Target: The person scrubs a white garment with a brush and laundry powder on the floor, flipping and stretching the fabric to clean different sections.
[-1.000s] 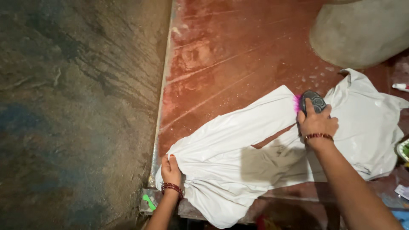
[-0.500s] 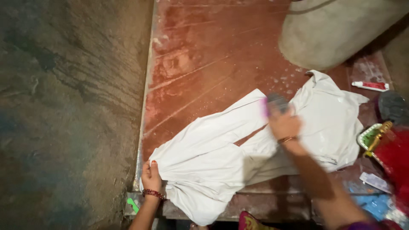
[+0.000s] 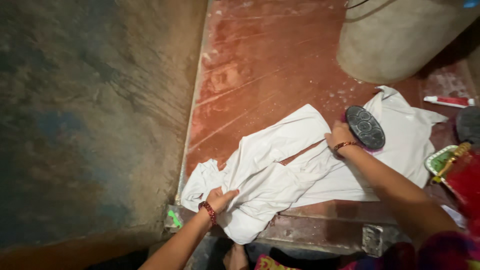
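Observation:
A wet white garment lies spread on a reddish stone slab. My left hand grips a bunched fold at the garment's lower left, near the slab's front corner. My right hand rests on the garment's middle with fingers curled into the cloth. A dark oval scrubbing brush with pink bristles lies on the garment just right of that hand, touching it or nearly so. Both wrists wear red bangles.
A large grey tub stands at the back right. A white and red tube, a green-rimmed dish and a red object sit at the right. A rough wall runs along the left. My foot shows below the slab's edge.
My right hand has let go of the brush, which now lies on the garment. My left hand has pulled the lower left of the cloth inward, bunching it.

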